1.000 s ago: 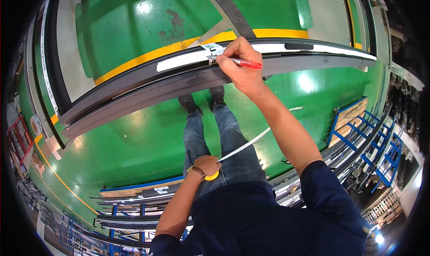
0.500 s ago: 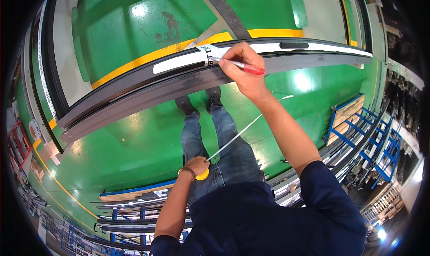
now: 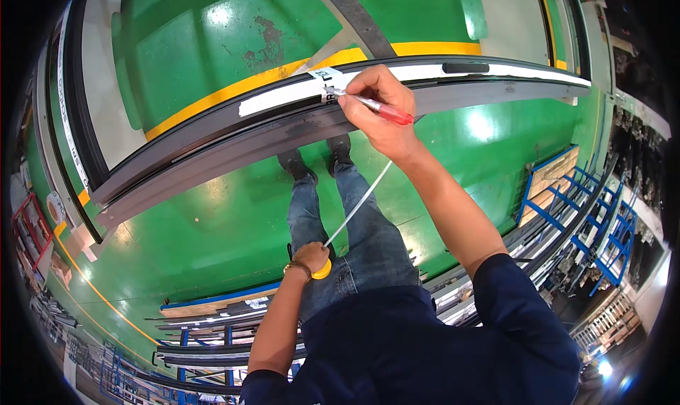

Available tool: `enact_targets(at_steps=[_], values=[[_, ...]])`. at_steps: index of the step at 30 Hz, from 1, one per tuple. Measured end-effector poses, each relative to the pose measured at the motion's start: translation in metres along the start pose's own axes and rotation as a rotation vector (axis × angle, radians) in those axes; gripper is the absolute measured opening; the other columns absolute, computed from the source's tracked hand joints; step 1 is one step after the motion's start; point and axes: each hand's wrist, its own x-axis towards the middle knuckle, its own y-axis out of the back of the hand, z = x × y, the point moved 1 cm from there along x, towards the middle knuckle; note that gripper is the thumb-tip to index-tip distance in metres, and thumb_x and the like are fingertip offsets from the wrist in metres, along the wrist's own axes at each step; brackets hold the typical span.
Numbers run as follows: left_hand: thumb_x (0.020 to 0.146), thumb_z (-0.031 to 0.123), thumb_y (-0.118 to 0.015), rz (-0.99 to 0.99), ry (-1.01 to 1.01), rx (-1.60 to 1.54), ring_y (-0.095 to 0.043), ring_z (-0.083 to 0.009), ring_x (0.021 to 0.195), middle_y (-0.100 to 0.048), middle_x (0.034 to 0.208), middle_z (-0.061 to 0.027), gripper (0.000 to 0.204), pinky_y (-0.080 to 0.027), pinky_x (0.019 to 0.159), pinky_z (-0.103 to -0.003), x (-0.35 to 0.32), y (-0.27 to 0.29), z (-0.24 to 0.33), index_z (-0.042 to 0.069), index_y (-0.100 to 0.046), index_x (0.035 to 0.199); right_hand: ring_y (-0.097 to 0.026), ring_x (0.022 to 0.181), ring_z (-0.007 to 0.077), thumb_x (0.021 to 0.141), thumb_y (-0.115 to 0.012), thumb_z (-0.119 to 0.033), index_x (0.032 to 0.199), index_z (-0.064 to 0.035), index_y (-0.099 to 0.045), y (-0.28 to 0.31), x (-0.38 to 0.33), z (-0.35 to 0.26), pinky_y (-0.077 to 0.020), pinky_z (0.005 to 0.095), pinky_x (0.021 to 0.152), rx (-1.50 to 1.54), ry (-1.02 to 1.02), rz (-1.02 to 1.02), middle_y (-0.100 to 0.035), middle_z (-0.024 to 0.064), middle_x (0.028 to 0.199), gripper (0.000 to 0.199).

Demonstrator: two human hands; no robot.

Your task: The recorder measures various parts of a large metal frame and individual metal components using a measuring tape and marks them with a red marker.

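My right hand (image 3: pixel 382 132) is closed around a red and silver marker pen (image 3: pixel 394 114). Its tip meets or hovers just over a white printed tape strip (image 3: pixel 326 76) wrapped across the dark grey frame profile (image 3: pixel 212 148). Along the profile's upper face runs a long white band (image 3: pixel 276 98). Low by my thigh, my left hand (image 3: pixel 309 255) grips a tape measure with a yellow case (image 3: pixel 322 270). From it the pale blade (image 3: pixel 361 203) slants up to the right, and its far end is hidden behind my right forearm.
A small black block (image 3: pixel 465 68) lies on the profile right of my hand. Racks of long profiles (image 3: pixel 212 348) stand behind me, and a blue rack with wooden boards (image 3: pixel 549 184) is at the right. Beneath me is a green floor (image 3: pixel 191 242) with a yellow line.
My right hand and the pen have shifted slightly left and down along the printed tape. The measure's blade has swung so its far end now passes behind my forearm.
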Motion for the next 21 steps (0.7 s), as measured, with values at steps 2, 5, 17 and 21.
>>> enact_targets(at_steps=[2, 5, 17, 21], values=[[0.097, 0.032, -0.046, 0.018, 0.045, -0.027, -0.067, -0.0457, 0.109, -0.071, 0.112, -0.0264, 0.042, -0.051, 0.099, -0.054, 0.0, 0.002, 0.003, -0.001, -0.071, 0.1, -0.056, 0.071, 0.0045, 0.088, -0.075, -0.002, 0.091, -0.0014, -0.061, 0.001, 0.005, 0.004, -0.0462, 0.0236, 0.063, 0.014, 0.018, 0.013, -0.064, 0.0004, 0.081, 0.015], [0.097, 0.032, -0.045, 0.04, 0.069, -0.055, -0.067, -0.0466, 0.108, -0.072, 0.111, -0.0272, 0.042, -0.051, 0.099, -0.054, -0.001, 0.009, 0.013, -0.001, -0.071, 0.1, -0.055, 0.07, 0.0053, 0.087, -0.075, 0.0, 0.088, -0.0015, -0.058, 0.008, 0.008, 0.009, -0.0463, 0.024, 0.064, -0.017, 0.046, 0.037, -0.064, 0.0012, 0.08, 0.016], [0.097, 0.032, -0.047, 0.01, -0.009, 0.018, -0.068, -0.0462, 0.109, -0.072, 0.109, -0.0264, 0.043, -0.052, 0.099, -0.053, 0.001, 0.008, 0.009, -0.003, -0.071, 0.101, -0.058, 0.073, 0.0085, 0.083, -0.077, -0.002, 0.084, -0.0029, -0.059, -0.01, 0.012, 0.009, -0.0483, 0.0266, 0.067, 0.024, 0.068, -0.032, -0.066, 0.0041, 0.08, 0.018], [0.097, 0.034, -0.046, 0.025, 0.06, -0.027, -0.066, -0.0458, 0.112, -0.071, 0.114, -0.0268, 0.045, -0.051, 0.101, -0.053, 0.005, -0.001, -0.003, -0.003, -0.071, 0.102, -0.058, 0.071, 0.0086, 0.083, -0.077, -0.002, 0.084, -0.0029, -0.059, -0.016, 0.016, 0.006, -0.0481, 0.0264, 0.067, -0.018, 0.087, -0.037, -0.065, 0.0036, 0.078, 0.019]])
